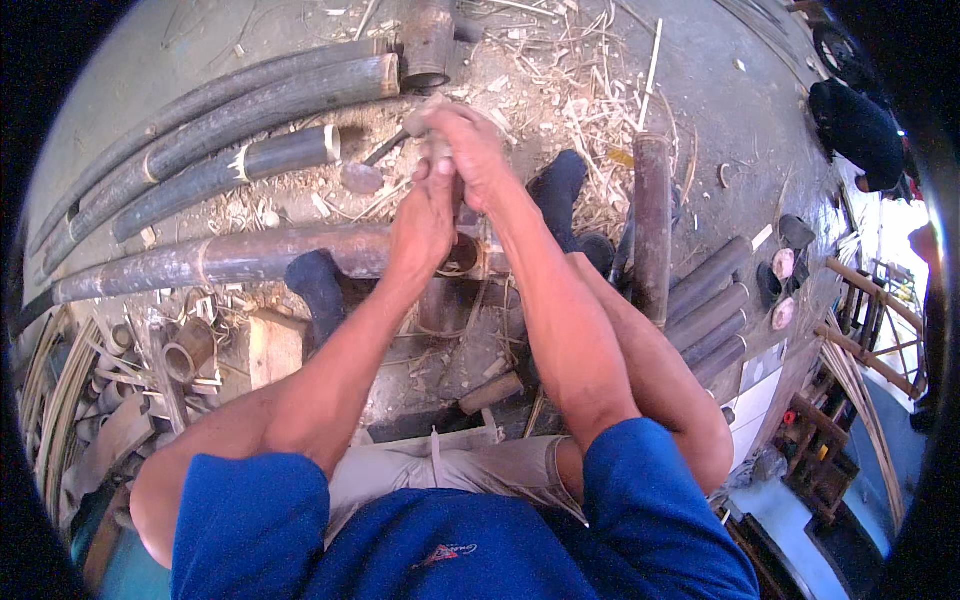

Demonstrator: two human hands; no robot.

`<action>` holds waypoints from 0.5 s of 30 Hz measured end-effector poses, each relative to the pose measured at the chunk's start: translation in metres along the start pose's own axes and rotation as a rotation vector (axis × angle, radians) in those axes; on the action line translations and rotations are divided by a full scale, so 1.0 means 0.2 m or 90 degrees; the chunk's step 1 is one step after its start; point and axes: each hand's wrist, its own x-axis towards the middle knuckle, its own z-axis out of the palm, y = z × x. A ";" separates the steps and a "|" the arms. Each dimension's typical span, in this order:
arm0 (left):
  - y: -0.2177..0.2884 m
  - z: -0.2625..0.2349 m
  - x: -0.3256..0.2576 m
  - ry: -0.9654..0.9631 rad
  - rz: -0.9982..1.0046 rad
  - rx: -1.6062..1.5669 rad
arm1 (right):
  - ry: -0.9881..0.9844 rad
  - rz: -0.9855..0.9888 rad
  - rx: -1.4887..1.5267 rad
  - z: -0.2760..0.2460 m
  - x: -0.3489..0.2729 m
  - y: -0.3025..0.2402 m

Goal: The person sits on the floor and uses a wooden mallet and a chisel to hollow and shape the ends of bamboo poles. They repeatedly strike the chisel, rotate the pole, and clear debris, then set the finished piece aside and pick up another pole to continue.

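Observation:
My left hand and my right hand meet in front of me, above the chip-strewn floor. The left hand's fingers are closed, and the right hand curls over and against them, slightly smeared by motion. A dark, narrow piece shows just below the joined hands; what they hold is mostly hidden. Close to their left, a dark rod slants beside a rounded brownish block. Under my wrists, a long brown bamboo pole lies crosswise, and an open bamboo end shows near the left wrist.
Several dark bamboo poles lie at the far left, with an upright-looking tube beyond them. My dark-socked feet flank the work. Shorter bamboo lengths and a thicker one lie right. Shavings cover the floor.

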 end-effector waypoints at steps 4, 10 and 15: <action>-0.09 0.10 -0.27 0.281 0.079 -0.557 | -0.338 -0.035 -0.310 0.34 -0.12 0.08; -0.06 0.11 -0.22 0.316 0.037 -0.422 | -0.262 -0.057 -0.486 0.33 0.00 0.11; 0.05 0.08 0.06 0.000 -0.051 -0.323 | 0.111 -0.084 -0.414 0.02 0.16 0.08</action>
